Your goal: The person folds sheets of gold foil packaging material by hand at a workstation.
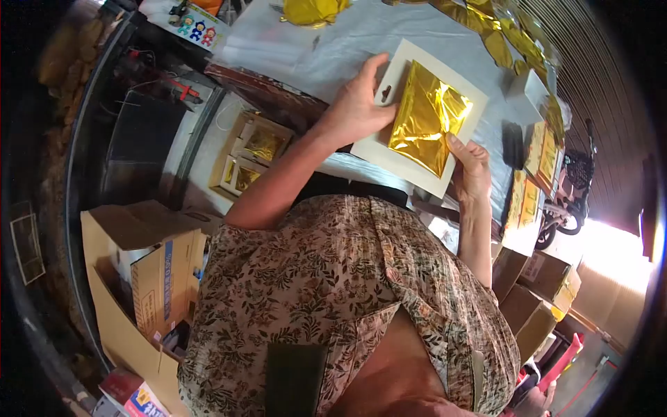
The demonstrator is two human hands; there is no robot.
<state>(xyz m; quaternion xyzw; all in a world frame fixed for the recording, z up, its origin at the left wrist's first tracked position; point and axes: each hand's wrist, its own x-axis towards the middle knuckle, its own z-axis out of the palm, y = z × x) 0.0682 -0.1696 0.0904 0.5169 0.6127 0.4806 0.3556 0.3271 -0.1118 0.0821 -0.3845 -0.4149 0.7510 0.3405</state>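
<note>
A white backing card (413, 54) with a hang hole is held up in front of me, tilted. On it lies a folded packet of shiny gold foil (425, 115). My left hand (358, 104) grips the card's left side, with the thumb at the foil's edge and the index finger along the card's upper left edge. My right hand (472, 165) is closed on the lower right edge, its thumb pressing on the foil. The fingers behind the card are hidden.
The worktable (347, 45) bears more gold foil pieces (497, 42) at its far edge and a white box (526, 94) at the right. Left and below are a wooden box (274, 128) with gold packets and a large cardboard carton (104, 278). Cartons (535, 306) stand at right.
</note>
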